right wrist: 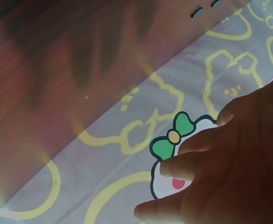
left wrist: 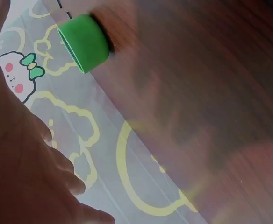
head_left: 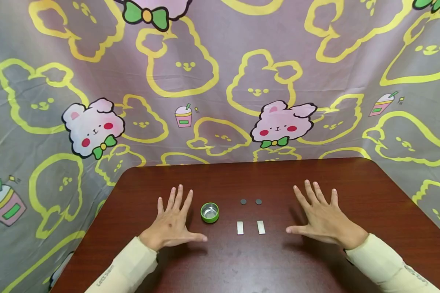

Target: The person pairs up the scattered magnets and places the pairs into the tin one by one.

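1. Green cup (head_left: 210,219) on table (head_left: 238,264), head view, beside the left hand (head_left: 173,224); right hand (head_left: 323,223) opposite; both hands spread wide, holding nothing; discs (head_left: 243,202) and pale plates (head_left: 240,228) between them;
2. Left wrist view: cup apart from the hand;
3. Right wrist view: hand splayed, empty.

The person's left hand (head_left: 173,223) spreads its fingers, back upward, just left of the green bowl (head_left: 210,220); the right hand (head_left: 322,221), likewise splayed, is well to the bowl's right.
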Demonstrator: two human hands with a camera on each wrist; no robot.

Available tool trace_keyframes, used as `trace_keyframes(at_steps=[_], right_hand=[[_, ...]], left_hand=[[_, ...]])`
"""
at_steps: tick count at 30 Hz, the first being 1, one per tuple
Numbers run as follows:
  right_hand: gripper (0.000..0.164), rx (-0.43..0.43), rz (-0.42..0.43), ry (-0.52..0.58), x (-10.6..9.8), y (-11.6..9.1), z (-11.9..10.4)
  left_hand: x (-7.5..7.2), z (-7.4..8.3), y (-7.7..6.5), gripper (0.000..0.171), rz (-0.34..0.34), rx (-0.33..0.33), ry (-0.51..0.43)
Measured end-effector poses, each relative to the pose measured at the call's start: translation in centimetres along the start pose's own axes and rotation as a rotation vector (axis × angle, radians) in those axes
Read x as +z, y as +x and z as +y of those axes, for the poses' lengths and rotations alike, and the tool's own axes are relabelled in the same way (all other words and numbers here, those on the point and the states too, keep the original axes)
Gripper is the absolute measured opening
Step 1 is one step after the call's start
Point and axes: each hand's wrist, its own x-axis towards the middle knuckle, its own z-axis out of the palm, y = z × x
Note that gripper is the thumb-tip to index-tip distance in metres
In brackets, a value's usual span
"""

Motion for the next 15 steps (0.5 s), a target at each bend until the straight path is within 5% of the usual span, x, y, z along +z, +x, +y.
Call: trace_keyframes(at_steps=[15], right_hand=[[0.120, -0.092, 0.003, 0.079, 0.87, 0.24, -0.51]], left_hand=[[0.76, 0.99, 0.48, 0.137, -0.012, 0.047, -0.055]])
